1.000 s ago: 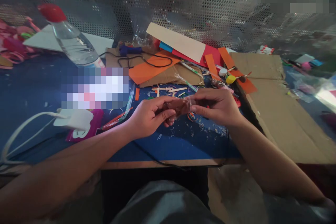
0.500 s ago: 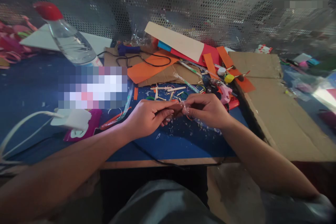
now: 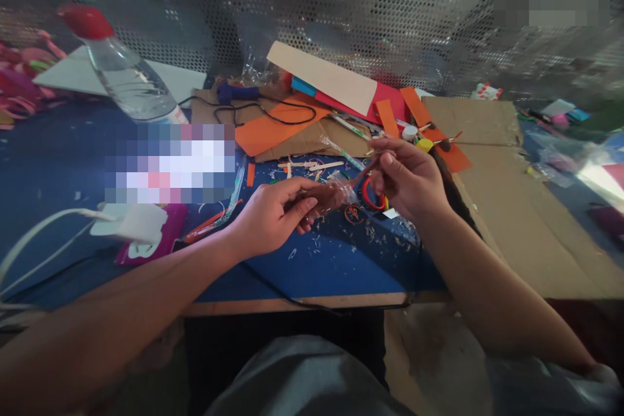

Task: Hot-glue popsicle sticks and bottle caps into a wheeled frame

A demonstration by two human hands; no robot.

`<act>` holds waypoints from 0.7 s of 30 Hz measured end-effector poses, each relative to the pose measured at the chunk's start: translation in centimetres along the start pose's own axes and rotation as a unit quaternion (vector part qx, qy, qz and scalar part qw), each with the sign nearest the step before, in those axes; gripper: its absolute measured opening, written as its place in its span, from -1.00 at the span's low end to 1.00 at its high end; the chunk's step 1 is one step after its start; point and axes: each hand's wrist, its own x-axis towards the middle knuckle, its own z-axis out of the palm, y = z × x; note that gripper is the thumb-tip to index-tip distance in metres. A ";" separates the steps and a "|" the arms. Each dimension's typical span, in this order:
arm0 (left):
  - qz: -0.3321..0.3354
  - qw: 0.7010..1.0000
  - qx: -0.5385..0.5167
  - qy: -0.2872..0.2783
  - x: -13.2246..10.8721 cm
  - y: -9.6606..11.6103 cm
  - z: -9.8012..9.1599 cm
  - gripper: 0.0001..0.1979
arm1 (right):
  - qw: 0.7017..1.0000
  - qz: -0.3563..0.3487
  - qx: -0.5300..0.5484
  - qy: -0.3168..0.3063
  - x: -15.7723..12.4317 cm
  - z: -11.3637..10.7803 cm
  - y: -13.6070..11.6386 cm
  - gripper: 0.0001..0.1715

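Over the blue table, my left hand (image 3: pixel 273 218) is closed around a clear plastic packet (image 3: pixel 325 200) with brown material in it. Its crinkled end points right, toward my other hand. My right hand (image 3: pixel 407 179) pinches the far end of a thin brown strip (image 3: pixel 361 175), which slants up from the packet's mouth. Whether the strip is still joined to the contents I cannot tell. Red-handled scissors (image 3: pixel 374 194) lie just below the right fingers, partly hidden. Beside them is a small round orange-edged piece (image 3: pixel 352 214).
Wooden sticks (image 3: pixel 326 166) and scraps litter the table behind my hands. Orange sheets (image 3: pixel 277 123) and cardboard (image 3: pixel 531 208) lie at the back and right. A red-capped bottle (image 3: pixel 131 81) leans at left, near a white plug with cable (image 3: pixel 139 221). Perforated metal (image 3: pixel 316 0) stands behind.
My right hand has moved up and right, away from the left, drawing the brown strip out between them. The scissors and round piece have come into view. My left hand stays nearly in place.
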 end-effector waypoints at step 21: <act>0.010 1.000 0.024 -0.015 0.0 -0.3 -0.1 -0.71 | 0.964 0.070 -0.063 -0.247 -1.5 0.7 0.6 -0.60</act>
